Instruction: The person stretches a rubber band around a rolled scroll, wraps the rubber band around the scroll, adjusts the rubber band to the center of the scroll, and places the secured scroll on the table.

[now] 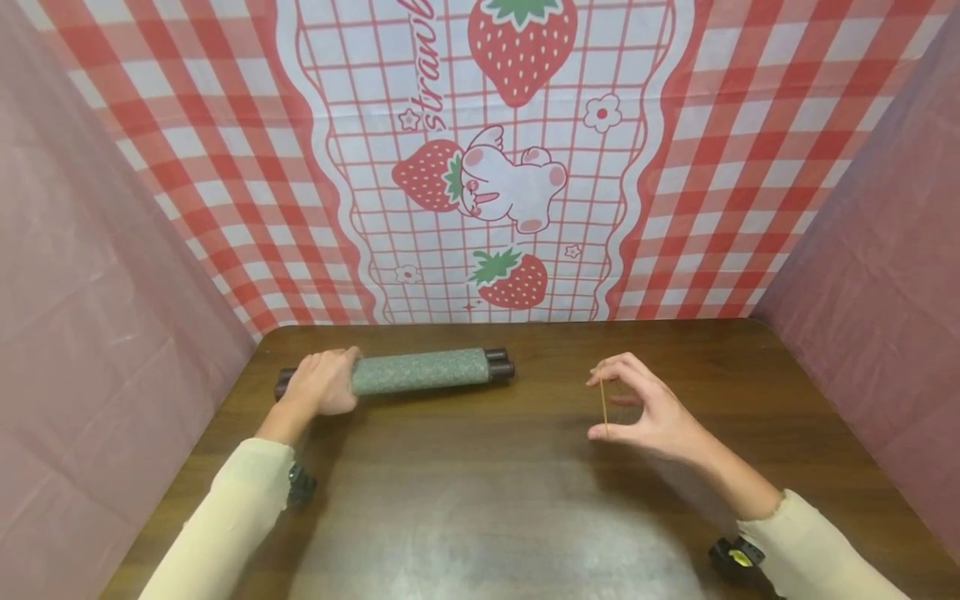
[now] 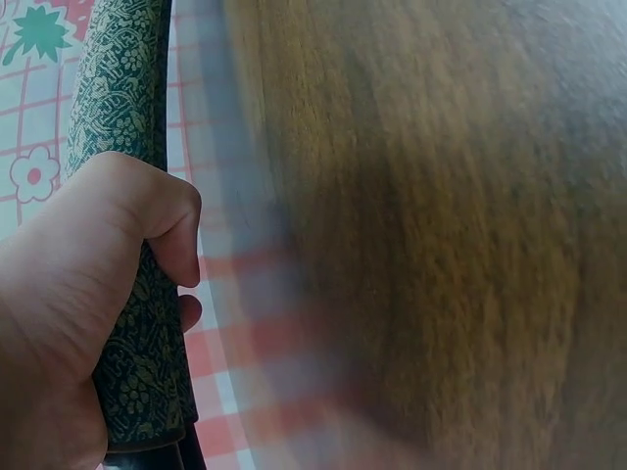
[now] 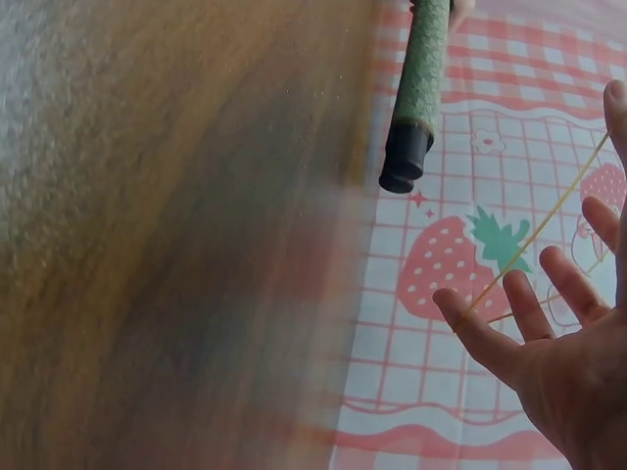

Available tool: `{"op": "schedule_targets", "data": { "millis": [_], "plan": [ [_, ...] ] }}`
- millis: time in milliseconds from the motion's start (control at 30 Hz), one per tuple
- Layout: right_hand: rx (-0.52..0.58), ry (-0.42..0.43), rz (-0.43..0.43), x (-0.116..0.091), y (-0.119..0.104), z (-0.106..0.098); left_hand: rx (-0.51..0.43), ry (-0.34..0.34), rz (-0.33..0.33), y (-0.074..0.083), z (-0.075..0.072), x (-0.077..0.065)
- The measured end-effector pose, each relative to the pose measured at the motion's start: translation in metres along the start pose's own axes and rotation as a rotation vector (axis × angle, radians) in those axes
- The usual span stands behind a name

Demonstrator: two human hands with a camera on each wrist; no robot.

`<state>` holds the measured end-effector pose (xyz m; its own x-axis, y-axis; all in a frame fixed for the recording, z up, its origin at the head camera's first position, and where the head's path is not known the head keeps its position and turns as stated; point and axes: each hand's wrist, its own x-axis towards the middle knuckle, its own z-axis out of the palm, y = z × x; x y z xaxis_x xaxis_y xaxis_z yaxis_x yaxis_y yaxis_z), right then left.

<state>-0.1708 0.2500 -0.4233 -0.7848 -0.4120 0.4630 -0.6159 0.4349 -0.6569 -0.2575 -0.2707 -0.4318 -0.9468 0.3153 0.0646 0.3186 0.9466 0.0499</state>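
Observation:
In the head view, a rolled-up scroll [image 1: 420, 371] in green patterned fabric lies sideways at the left, with dark rod ends showing at both sides. My left hand [image 1: 321, 383] grips it near its left end. The left wrist view shows the thumb and fingers curled round the scroll [image 2: 132, 78]. Whether the scroll touches the table cannot be told. To the right, apart from the scroll, my right hand [image 1: 652, 412] holds a thin yellowish rubber band [image 1: 603, 402] stretched between thumb and finger. Spread fingers keep the band [image 3: 539, 230] taut in the right wrist view.
A brown wooden table [image 1: 450, 500] lies under both hands. Behind it hangs a red-and-white checked cloth [image 1: 495, 283] with strawberry prints. Pinkish cloth walls [image 1: 97, 333] enclose the left and right sides. Both wrists carry dark strapped devices [image 1: 302, 485].

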Motion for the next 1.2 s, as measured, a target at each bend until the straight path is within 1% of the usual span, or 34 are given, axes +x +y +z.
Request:
{"op": "schedule_targets", "data": {
  "millis": [167, 300, 600, 767, 900, 1200],
  "plan": [
    [-0.013, 0.006, -0.010, 0.001, 0.000, -0.003, 0.013, 0.024, 0.007, -0.002, 0.002, -0.003],
    [-0.013, 0.010, -0.022, 0.003, 0.003, -0.004, 0.018, 0.030, 0.006, -0.002, 0.001, -0.005],
    [0.034, 0.012, -0.031, 0.005, 0.008, -0.004, 0.022, 0.016, 0.007, -0.005, 0.000, -0.010],
    [0.066, -0.012, -0.026, 0.006, 0.012, -0.001, 0.026, 0.033, 0.015, -0.006, -0.001, -0.012],
    [0.125, -0.022, -0.033, 0.006, 0.014, 0.002, 0.038, 0.046, 0.028, -0.007, 0.000, -0.014],
    [0.321, -0.017, -0.060, 0.007, 0.016, 0.003, 0.048, 0.060, 0.035, -0.006, -0.005, -0.017]
  ]
}}
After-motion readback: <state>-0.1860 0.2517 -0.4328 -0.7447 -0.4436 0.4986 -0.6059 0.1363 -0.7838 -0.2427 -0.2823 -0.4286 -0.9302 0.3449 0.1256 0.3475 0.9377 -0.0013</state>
